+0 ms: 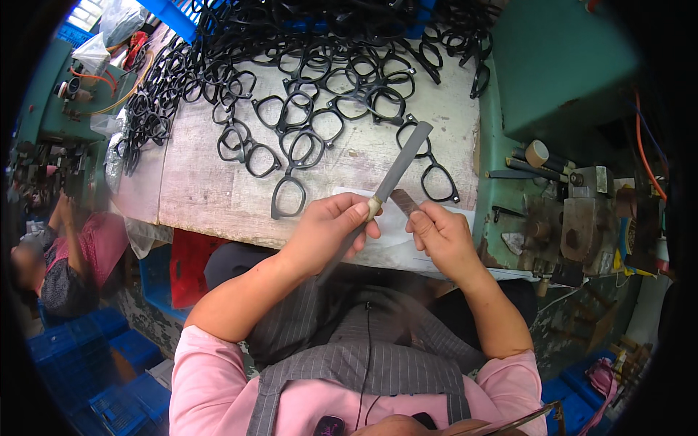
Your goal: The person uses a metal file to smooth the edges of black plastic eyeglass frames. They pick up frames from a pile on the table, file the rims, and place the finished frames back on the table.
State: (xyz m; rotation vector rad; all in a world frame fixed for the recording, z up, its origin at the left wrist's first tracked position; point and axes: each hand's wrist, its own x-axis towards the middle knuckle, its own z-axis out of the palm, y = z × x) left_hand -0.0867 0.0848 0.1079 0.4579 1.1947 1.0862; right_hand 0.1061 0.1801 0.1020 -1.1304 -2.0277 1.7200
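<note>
A long flat grey file [404, 163] slants up and to the right from my left hand [331, 227], whose fingers are wrapped round its pale middle part. Its dark lower end runs on below the hand toward my lap. My right hand [445, 238] pinches a short, flat brown strip [404, 201] with a rough-looking face; its exact kind I cannot make out. The strip's tip is close beside the file, and whether they touch I cannot tell. Just beyond both hands lies a black eyeglass frame [438, 182] without visible temples. Another black frame [289, 197] is near my left hand.
Heaps of black eyeglass frames [320, 80] cover the far side of the worn table [203, 189], in front of a blue crate [171, 16]. Green machinery [567, 73] with a metal block [582, 225] stands at right. A co-worker in pink [98, 251] sits at left.
</note>
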